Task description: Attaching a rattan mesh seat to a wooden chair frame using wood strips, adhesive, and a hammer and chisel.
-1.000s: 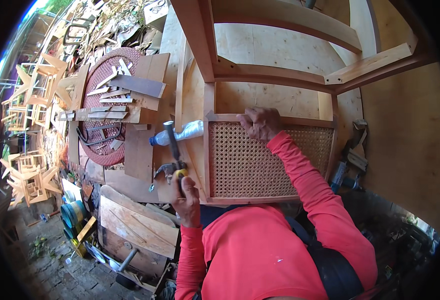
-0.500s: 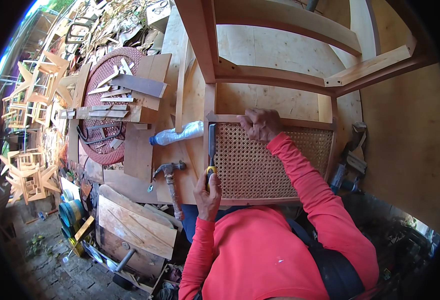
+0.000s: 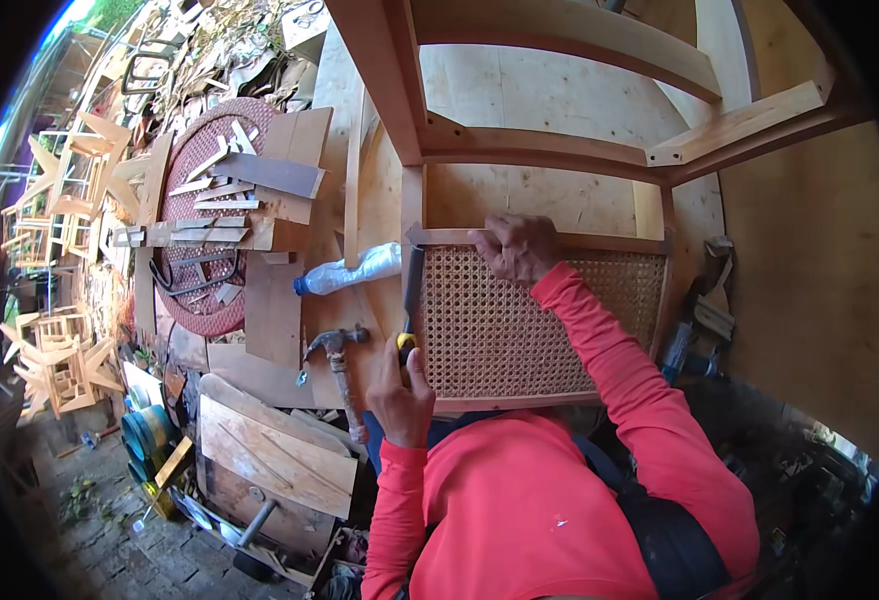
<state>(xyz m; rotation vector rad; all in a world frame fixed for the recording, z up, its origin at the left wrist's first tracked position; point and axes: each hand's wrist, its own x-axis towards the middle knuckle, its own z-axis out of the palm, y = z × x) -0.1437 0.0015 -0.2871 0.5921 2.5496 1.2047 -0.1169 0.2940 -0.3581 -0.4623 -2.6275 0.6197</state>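
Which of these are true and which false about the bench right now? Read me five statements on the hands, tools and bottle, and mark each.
1. The left grip holds a chisel with a yellow and black handle. True.
2. The hammer lies on the cane panel. False: it lies to the left of the panel, apart from it.
3. The right grip is at the panel's far rail. True.
4. The clear bottle stands upright. False: it lies on its side.
5. The bottle's blue cap points to the person's left. True.
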